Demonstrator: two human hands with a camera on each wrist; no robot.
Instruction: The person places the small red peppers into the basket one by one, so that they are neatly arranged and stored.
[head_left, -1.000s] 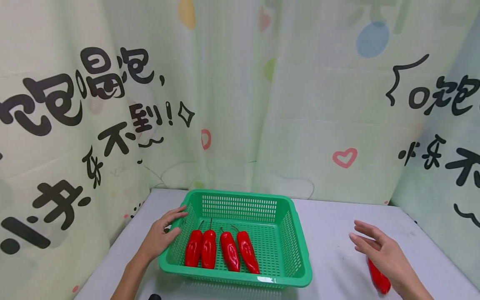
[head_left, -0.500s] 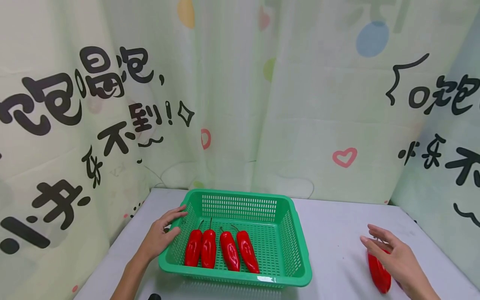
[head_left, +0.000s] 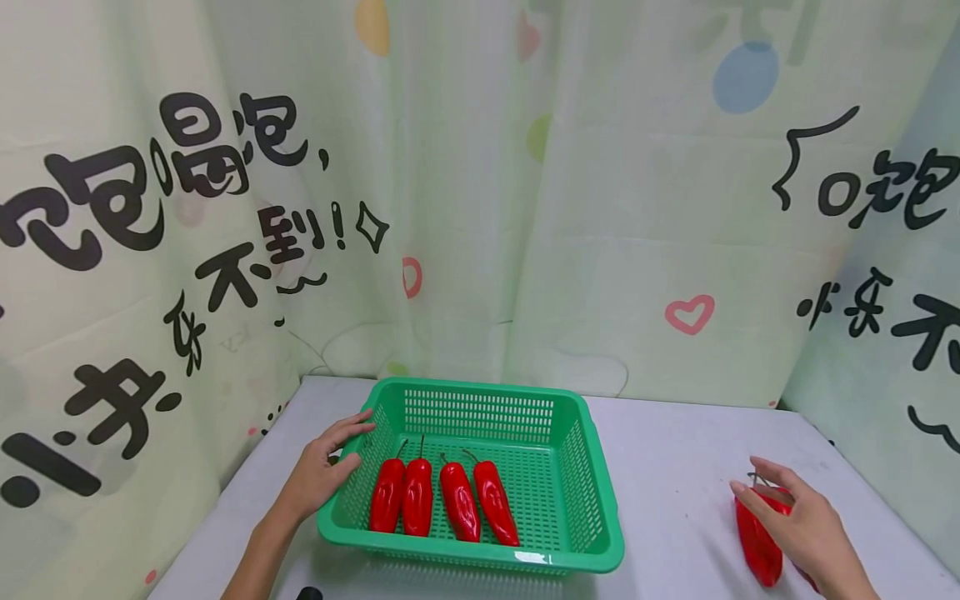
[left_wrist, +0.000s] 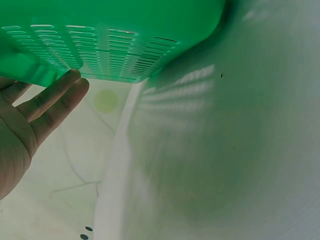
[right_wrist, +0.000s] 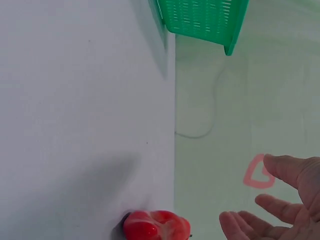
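A green plastic basket (head_left: pixel 577 500) stands on the table with several glossy red chili peppers (head_left: pixel 459 504) lying side by side inside. My left hand (head_left: pixel 322 471) rests at its left rim, thumb and fingers spread. In the left wrist view, straight fingers (left_wrist: pixel 57 102) lie against the basket's outer side (left_wrist: pixel 120 42). Far right in the head view, my right hand (head_left: pixel 802 517) hovers over a red pepper (head_left: pixel 756 542); more red shows behind the fingers, partly hidden. The right wrist view has the right hand (right_wrist: pixel 280 205) relaxed, beside and apart from a red pepper (right_wrist: pixel 155 225).
A pale table (head_left: pixel 675 467) carries everything, its far edge meeting a printed curtain (head_left: pixel 600 250) that hangs on three sides. A small black object (head_left: pixel 309 593) shows at the bottom edge, near the left forearm.
My right hand has moved to the right and slightly down, over the peppers, uncovering more of the near one. The left hand and the basket have stayed in place.
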